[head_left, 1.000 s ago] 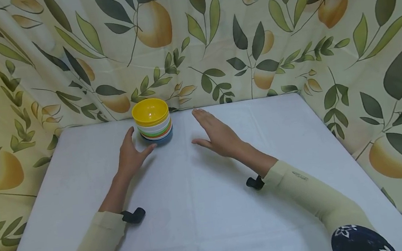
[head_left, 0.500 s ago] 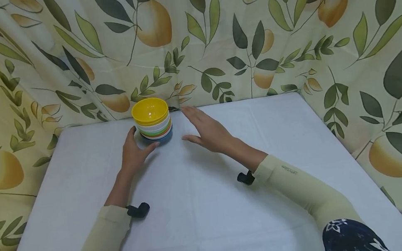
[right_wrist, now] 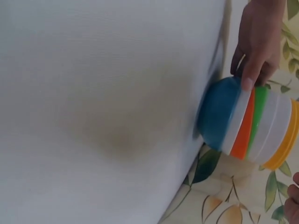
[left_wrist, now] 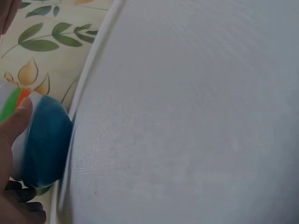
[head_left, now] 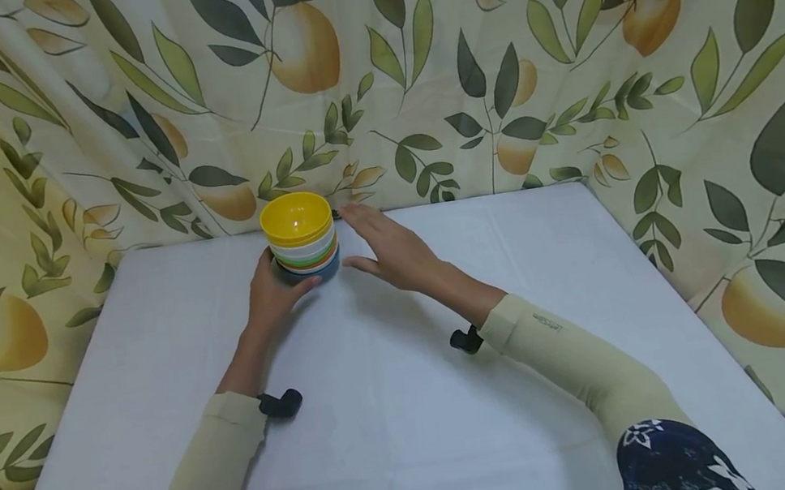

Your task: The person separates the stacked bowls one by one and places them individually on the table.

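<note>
Gripping the nested bowl stack (head_left: 301, 240), left hand (head_left: 274, 296).

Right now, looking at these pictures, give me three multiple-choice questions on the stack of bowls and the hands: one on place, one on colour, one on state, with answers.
1. Where on the table does the stack of bowls stand?
A. at the far edge, left of the middle
B. at the near right corner
C. in the dead centre

2. What colour is the top bowl?
A. blue
B. yellow
C. orange

3. What is the left hand doing?
A. lying flat on the table, away from the stack
B. touching the stack low on its side, thumb at the bottom blue bowl
C. lifting one bowl clear of the stack

Answers:
1. A, the head view shows the stack by the leaf-print curtain, left of the middle.
2. B, a yellow bowl crowns the stack.
3. B, the right wrist view shows the thumb on the blue bowl's rim; the right hand is open beside the stack.
</note>
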`<act>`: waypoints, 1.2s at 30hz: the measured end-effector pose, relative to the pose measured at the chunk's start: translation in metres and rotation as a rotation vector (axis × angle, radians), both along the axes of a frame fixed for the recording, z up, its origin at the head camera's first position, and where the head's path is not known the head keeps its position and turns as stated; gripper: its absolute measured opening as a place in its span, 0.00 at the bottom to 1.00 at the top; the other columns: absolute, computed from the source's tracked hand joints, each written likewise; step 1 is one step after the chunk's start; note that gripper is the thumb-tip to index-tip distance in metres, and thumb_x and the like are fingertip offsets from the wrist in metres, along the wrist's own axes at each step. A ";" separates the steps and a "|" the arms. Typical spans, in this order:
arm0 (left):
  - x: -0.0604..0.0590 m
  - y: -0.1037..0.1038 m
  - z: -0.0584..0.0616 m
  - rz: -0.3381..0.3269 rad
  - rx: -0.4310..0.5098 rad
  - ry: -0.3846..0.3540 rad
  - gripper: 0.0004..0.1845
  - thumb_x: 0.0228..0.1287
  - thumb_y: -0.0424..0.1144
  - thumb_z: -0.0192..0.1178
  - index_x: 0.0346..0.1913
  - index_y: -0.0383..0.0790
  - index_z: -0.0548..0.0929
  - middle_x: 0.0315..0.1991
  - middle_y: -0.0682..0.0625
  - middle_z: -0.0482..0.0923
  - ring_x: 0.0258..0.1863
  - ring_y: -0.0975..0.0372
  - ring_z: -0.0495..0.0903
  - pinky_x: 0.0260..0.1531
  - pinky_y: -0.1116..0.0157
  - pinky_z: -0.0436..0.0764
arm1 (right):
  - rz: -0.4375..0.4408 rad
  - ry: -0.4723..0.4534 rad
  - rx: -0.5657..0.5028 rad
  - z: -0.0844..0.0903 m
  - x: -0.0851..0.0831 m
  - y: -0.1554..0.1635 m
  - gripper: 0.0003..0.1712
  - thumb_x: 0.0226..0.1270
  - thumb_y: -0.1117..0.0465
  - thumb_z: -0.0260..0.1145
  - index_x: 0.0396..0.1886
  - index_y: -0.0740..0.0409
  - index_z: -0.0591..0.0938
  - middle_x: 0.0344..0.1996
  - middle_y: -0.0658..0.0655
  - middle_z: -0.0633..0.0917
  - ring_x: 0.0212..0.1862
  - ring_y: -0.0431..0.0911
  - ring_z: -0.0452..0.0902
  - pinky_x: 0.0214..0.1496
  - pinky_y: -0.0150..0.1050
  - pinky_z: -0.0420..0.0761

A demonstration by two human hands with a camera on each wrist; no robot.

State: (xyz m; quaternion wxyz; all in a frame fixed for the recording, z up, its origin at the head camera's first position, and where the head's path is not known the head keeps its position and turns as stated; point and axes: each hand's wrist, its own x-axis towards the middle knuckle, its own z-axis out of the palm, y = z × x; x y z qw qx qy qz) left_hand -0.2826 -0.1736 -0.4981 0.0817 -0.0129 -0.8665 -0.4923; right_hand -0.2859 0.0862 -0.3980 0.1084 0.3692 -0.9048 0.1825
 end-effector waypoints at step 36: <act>-0.011 0.003 -0.008 -0.045 0.101 -0.013 0.57 0.56 0.47 0.82 0.81 0.40 0.55 0.74 0.41 0.66 0.73 0.48 0.66 0.77 0.50 0.64 | 0.057 -0.043 0.115 0.019 -0.036 -0.052 0.25 0.80 0.56 0.65 0.72 0.53 0.79 0.72 0.54 0.78 0.77 0.50 0.65 0.75 0.46 0.71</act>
